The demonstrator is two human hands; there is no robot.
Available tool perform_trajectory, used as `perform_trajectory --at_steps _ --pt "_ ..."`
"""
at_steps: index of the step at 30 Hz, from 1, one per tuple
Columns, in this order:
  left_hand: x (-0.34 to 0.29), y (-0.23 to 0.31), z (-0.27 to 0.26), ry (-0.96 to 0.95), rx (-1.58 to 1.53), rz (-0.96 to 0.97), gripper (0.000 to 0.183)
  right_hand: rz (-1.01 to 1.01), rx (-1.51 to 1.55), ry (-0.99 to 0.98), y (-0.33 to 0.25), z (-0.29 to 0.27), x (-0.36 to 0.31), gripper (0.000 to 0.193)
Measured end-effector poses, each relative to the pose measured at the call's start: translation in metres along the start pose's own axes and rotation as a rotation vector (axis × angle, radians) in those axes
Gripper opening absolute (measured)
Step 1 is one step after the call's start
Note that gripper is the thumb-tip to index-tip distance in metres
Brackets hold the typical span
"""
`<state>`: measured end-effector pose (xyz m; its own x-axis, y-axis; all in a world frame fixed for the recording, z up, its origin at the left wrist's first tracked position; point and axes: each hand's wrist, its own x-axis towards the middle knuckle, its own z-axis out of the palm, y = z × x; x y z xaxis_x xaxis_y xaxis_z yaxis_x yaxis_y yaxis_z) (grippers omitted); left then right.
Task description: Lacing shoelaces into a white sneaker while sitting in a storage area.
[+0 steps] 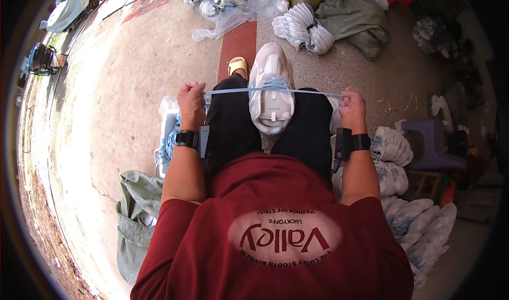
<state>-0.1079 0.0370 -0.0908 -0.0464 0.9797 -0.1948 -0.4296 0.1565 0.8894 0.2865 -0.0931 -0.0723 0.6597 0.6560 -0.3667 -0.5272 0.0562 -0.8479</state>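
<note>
across a white shoe, the person's left hand and right hand pinch a taut pale-blue lace, seemingly light, soft (perhaps slippery), best gripped towards its ends.

L grip, R grip hold lace taut acr. shoe.

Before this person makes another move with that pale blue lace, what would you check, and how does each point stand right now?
1. Left hand has one side of the pale blue lace: ok, pinched in the fingers.
2. Right hand has the other side: ok, also pinched.
3. Lace free of slack between the hands: ok, stretched nearly straight.
4. White shoe between the legs, toe pointing away from the wearer: ok.
5. Shoe firmly clamped by the legs: cannot tell.
6. Lace properly through the eyelets: cannot tell, too small.
</note>
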Motion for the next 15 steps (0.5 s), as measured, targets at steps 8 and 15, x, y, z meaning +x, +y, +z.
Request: perform_trajectory --at_steps 8,15 --pt "0.002 -0.012 -0.039 -0.044 0.212 0.194 0.009 -0.106 -0.377 -0.132 -0.008 -0.036 -0.009 0.017" --pt "-0.024 0.008 -0.015 -0.387 1.138 0.480 0.019 -1.271 -0.826 -0.589 -0.065 0.070 -0.123 0.038"
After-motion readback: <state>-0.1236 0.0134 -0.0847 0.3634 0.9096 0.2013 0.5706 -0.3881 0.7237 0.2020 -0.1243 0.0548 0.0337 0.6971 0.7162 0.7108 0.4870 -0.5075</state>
